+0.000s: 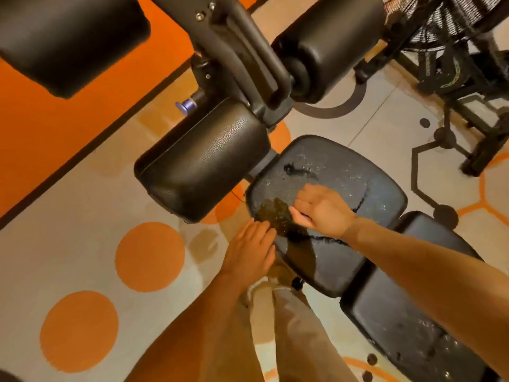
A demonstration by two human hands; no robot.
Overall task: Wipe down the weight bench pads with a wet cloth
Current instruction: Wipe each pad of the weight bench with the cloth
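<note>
1. Clearly both hands work on the seat pad (344,172); the right hand (322,209) pinches the cloth (278,213) between thumb and fingers, I think to drag it over the wet vinyl.
2. The left hand (249,253) lies flat and open at the pad's near edge, beside the cloth, grasping nothing; probably it steadies the pad.
3. The cloth, dark and soaked, lies on the pad's near corner and seems to hang over the edge.
4. Drops and dark streaks cover the pad; the back pad (407,321) is also spotted.
5. The floor (82,216) is pale with orange circles; roller pads (201,161) stand above, a fan (446,20) behind.
</note>
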